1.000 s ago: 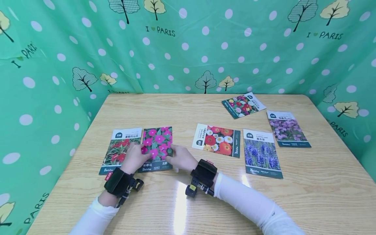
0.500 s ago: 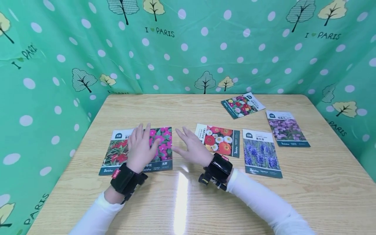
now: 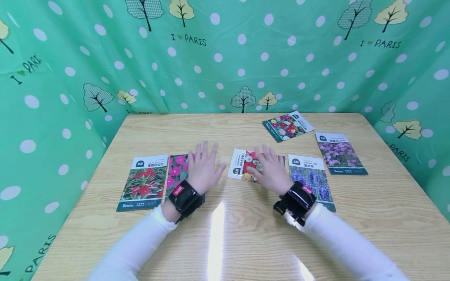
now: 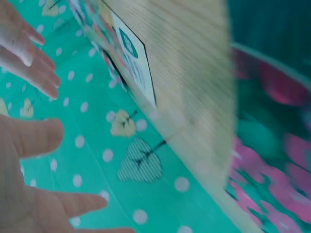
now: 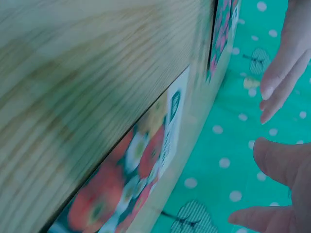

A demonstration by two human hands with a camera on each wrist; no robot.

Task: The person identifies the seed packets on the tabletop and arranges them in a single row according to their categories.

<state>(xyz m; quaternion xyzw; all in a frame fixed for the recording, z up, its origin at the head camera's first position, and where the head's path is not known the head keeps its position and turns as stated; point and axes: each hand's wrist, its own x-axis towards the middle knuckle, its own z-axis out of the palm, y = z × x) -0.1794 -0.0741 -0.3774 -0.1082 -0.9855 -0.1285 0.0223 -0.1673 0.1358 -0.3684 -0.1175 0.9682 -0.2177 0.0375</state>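
Observation:
My left hand (image 3: 205, 169), fingers spread, hovers over the right part of the pink-flower seed packet (image 3: 175, 171) and covers some of it. Holding nothing, my right hand (image 3: 271, 169) is over the seed packet with orange and white flowers (image 3: 240, 166), which lies sideways; its fingers are spread too. The right wrist view shows that flower packet (image 5: 138, 160) flat on the wood below the hand. Left of the pink packet lies a red-flower seed packet (image 3: 144, 183), edges nearly lined up. A lavender seed packet (image 3: 313, 179) is partly behind my right wrist.
Farther back on the right lie a purple-flower packet (image 3: 340, 154) and a tilted packet with mixed flowers (image 3: 288, 125). The wooden table (image 3: 190, 249) has a bright light reflection. A green dotted curtain (image 3: 218, 78) stands behind and at both sides.
Both hands were at the pink packet's sides, fingers on its edges. They let go, rose and moved right; the right hand is now over the orange and white packet.

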